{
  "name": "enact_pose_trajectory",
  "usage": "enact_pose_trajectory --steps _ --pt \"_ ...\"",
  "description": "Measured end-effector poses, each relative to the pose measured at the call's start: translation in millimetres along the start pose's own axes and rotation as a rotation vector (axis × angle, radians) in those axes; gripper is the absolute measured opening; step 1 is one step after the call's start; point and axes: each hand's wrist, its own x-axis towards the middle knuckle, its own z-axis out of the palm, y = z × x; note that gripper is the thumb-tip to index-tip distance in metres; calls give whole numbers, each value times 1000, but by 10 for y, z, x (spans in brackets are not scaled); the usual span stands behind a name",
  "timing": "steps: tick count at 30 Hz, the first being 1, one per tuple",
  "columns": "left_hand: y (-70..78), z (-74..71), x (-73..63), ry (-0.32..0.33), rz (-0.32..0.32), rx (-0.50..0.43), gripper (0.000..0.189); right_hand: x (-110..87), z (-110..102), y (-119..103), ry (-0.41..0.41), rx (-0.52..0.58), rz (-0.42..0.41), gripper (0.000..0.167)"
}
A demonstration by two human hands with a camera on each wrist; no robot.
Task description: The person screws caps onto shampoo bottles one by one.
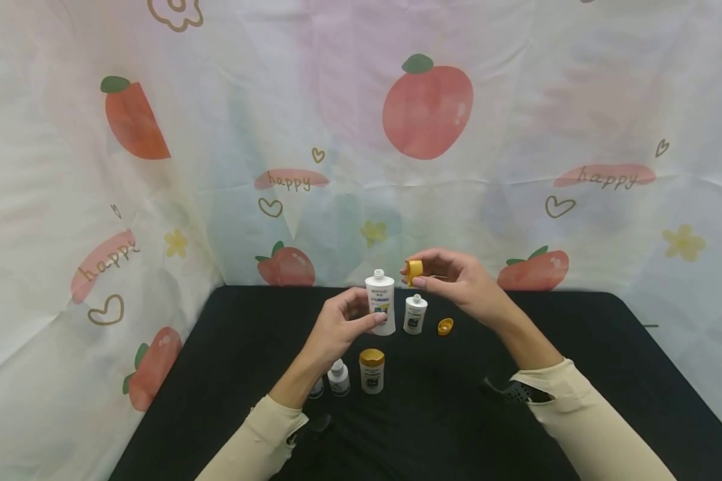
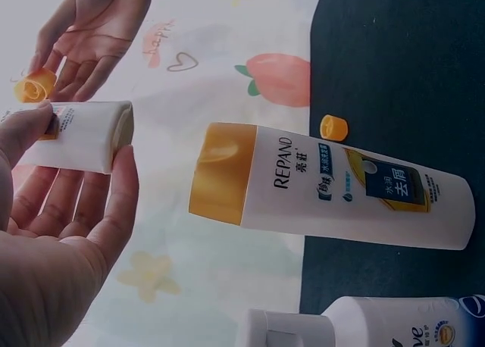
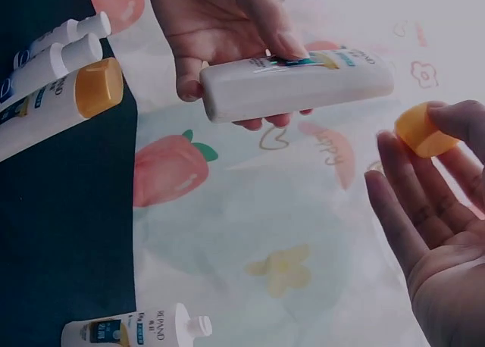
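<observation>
The left hand [image 1: 338,321] grips the held bottle [image 1: 386,300], thumb across the label and fingers behind. The right hand [image 1: 457,279] pinches the held cap [image 1: 414,269] between thumb and fingertips. The held bottle is up off the table [image 1: 457,394], roughly upright, its white neck bare; the held cap is just beside that neck, apart from it. Which way the cap's hollow faces is hard to tell.

The step in hand looks like working cap and neck together or apart. To do it well, I would keep the bottle upright, as anything inside could spill from an uncovered neck. A steady but light hold seems best, since the walls may give under a squeeze. For any fitting, the cap should sit square over the neck, matched to the bottle's flattened shape, and be pressed straight down.

Outward from the hands, on the table: one bare-necked bottle [image 1: 415,315], one loose cap [image 1: 445,327] to its right, one capped bottle [image 1: 372,375] nearer the person, and two white-capped bottles [image 1: 339,383] beside it, one partly behind the left arm. In all, five bottles and three gold caps: one pinched, one loose, one fitted.
</observation>
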Motion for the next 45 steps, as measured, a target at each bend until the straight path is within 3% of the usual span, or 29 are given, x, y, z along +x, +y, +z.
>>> enact_pose_trajectory --steps 19,30,45 --pt "-24 63 42 -23 16 3 36 123 17 -108 18 -98 -30 32" --pt "-31 89 57 -26 42 22 34 168 33 -128 -12 -95 -34 32" --pt "-16 108 64 -9 64 49 33 229 80 -147 -35 -197 -89 29"
